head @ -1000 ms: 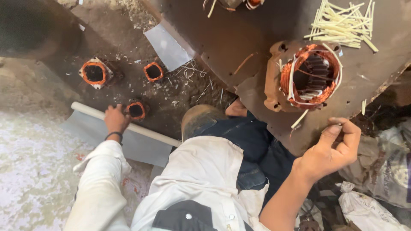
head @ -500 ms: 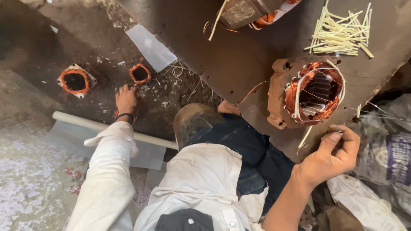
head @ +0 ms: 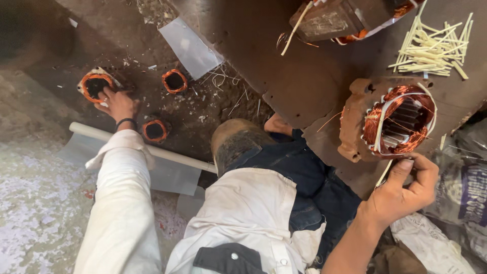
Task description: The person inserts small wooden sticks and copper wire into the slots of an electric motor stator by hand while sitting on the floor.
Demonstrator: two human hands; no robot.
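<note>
Looking down from the head camera: the left hand (head: 117,103) reaches out to the floor (head: 45,203), fingers spread on the rim of a small copper-wound coil (head: 94,85); two similar coils (head: 174,81) lie near. The right hand (head: 401,190) pinches a pale strip (head: 384,173) just under a large copper-wound motor core (head: 398,120) resting on the dark tabletop (head: 304,76).

Judgement: the core looks heavy and stiff; its windings are fragile. Hold the metal body, not the wire. The strip appears light and bendable. More pale strips (head: 431,48) lie well apart.
</note>
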